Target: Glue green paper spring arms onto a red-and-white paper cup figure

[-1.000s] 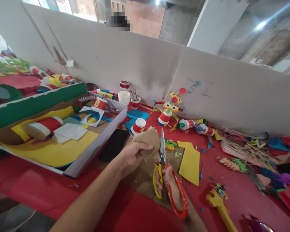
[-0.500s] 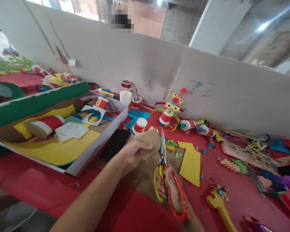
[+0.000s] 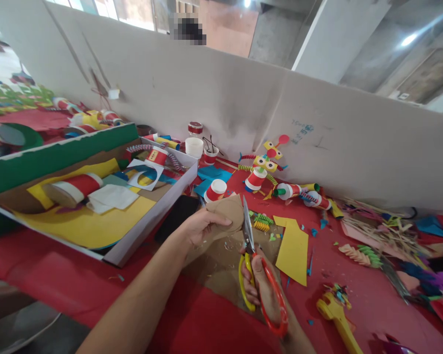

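Observation:
My left hand (image 3: 205,225) pinches a piece of brown cardboard (image 3: 233,209) with a rounded edge and a drawn curve on it. In my right hand (image 3: 264,282) is a pair of scissors (image 3: 248,226) with one red and one yellow handle, the fingers wrapped around them. The blades point up and away from me, right at the cardboard's right edge. Below both hands lies a larger brown sheet (image 3: 214,275) with small scraps on it. A red and white paper cup (image 3: 215,191) stands just beyond the cardboard.
At left is a shallow box (image 3: 123,248) with coloured paper and a cup. A dark phone-like slab (image 3: 177,219) lies beside it. Yellow paper (image 3: 293,253) and a yellow tool (image 3: 334,314) are at right. Paper-cup figures (image 3: 256,178) stand along the white partition (image 3: 206,88).
The scissor blades look closer together, still at the cardboard's right edge. The cardboard is turned slightly in my left hand. The whole view has shifted a little.

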Motion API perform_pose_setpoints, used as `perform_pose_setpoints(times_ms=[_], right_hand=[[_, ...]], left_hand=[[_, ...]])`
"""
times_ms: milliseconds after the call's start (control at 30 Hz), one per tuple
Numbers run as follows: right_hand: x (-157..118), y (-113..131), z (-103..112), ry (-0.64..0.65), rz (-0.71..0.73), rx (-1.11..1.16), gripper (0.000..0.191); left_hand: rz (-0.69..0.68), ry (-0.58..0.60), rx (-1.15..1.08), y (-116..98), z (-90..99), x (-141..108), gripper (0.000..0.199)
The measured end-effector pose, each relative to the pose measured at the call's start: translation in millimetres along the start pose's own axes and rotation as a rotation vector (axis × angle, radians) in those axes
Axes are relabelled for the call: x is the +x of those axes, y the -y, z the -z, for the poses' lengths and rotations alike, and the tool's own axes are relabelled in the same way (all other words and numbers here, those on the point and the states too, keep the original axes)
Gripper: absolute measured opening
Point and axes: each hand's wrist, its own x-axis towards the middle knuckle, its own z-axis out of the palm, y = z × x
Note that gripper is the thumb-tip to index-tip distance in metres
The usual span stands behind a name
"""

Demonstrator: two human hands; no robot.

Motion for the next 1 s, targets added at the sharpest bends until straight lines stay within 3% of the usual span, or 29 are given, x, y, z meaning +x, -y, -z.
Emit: perform_pose_setpoints(times_ms=[367,600,833,1000], right_hand=[[0.2,1.3,-2.2,-0.051,-0.057,-0.029,0.060],[-2.0,2.7,-3.3,-0.065,-0.054,-0.060,0.059],[-1.6,-0.1,-2.5,-0.075,-0.047,-0.076,0.059],[-2.5,-1.0,-4.2,-0.083,-0.051,-0.069,0.059]], left_hand=[[0.052,0.011,-0.013,-4.8,-1.6,-2.9,0.033],[-0.031,-0.012,-0.021,-4.3,0.0,-1.2,0.037],[-0.020,-0.012,0.017,-4.2,2.2,0.0,0.032],[-0.044,-0.011,0.027,-3.9,6.6,1.4,0.022]])
